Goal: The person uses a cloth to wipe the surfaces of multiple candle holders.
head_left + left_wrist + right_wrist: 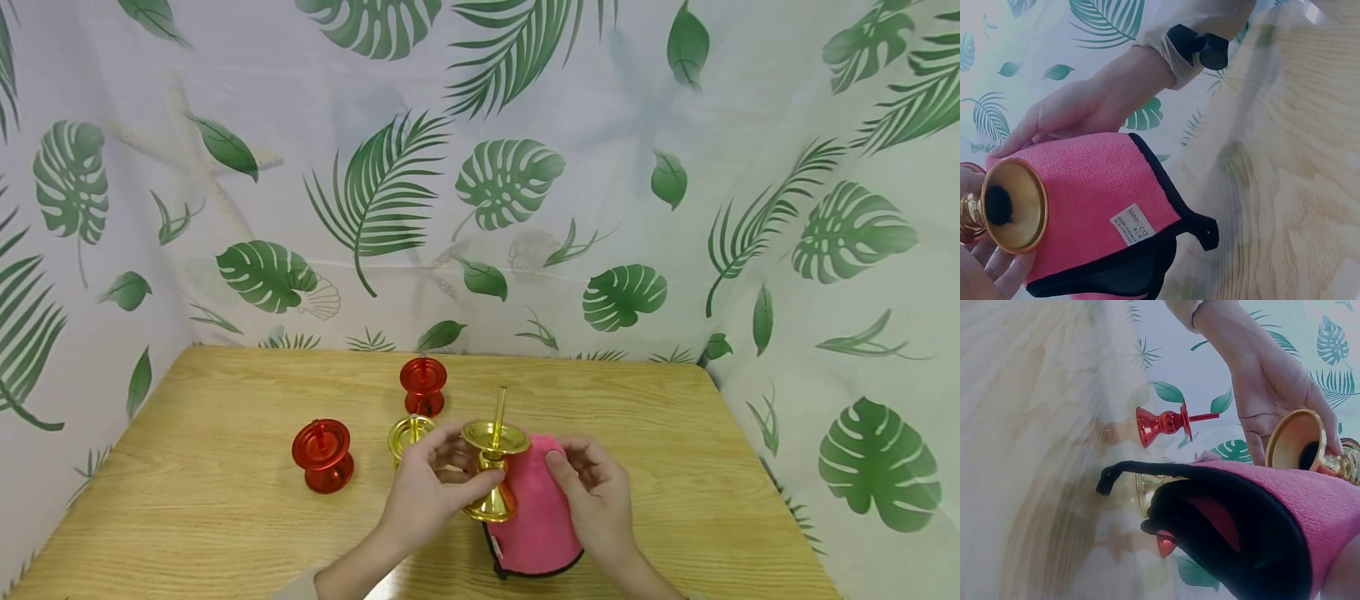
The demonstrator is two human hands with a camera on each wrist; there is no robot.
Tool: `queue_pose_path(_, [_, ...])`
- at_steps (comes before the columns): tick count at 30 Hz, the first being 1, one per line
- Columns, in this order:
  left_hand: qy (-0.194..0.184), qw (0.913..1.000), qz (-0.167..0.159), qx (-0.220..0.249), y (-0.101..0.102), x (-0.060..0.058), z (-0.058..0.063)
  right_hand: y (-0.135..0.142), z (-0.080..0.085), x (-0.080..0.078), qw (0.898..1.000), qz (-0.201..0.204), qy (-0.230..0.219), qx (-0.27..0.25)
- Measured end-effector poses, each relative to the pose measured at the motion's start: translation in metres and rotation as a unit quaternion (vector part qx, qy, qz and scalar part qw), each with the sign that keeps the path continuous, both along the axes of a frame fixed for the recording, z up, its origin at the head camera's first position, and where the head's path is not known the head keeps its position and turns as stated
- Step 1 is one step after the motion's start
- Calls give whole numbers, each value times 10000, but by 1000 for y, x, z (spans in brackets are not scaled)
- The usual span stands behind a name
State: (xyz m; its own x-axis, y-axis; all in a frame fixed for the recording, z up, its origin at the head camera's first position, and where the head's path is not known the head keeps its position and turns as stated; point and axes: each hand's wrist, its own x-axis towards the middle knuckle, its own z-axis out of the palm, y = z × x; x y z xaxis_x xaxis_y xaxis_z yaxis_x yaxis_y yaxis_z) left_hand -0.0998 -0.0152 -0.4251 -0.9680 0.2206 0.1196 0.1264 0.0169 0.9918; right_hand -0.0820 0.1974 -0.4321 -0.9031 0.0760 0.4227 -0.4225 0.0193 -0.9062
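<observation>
My left hand grips a shiny gold candle holder around its narrow stem, raised above the table and nearly upright with its spike pointing up. A pink cleaning mitt with black trim hangs beside it, pinched at the top between the thumb and fingers of my right hand. In the left wrist view, a white label shows on the mitt, and the gold base overlaps the pink cloth. The mitt's black-edged opening faces the right wrist camera.
A second gold candle holder stands behind my left hand, partly hidden by it. Two red candle holders stand on the wooden table, one at the left, the other farther back. Leaf-printed cloth walls the back and sides.
</observation>
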Motion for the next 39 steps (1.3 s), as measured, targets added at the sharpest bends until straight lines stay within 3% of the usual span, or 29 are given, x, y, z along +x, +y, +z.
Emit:
queue_pose_path(6, [-476,9986,-176,153,1,0,1,-7,-3,1,9983,218,485,-249])
queue_pose_path(12, [-538,9984,-105,147,4,0,-3,-15,-5,3,9955,-25,889,321])
queue_pose_path(17, [-561,9984,65,99,6,1,-5,-20,-2,5,9768,99,1976,819])
queue_pose_path(21, [-532,9984,196,15,5,2,-6,-25,0,6,9641,241,2453,991])
queue_pose_path(29, [-566,9983,123,81,3,1,-5,-24,3,4,9596,122,2595,1077])
queue_pose_path(34, [-681,9974,35,227,4,2,-4,-20,5,3,9632,-180,2313,1358])
queue_pose_path(39, [-787,9964,-3,310,4,3,-4,-18,4,5,9747,-449,1791,1260])
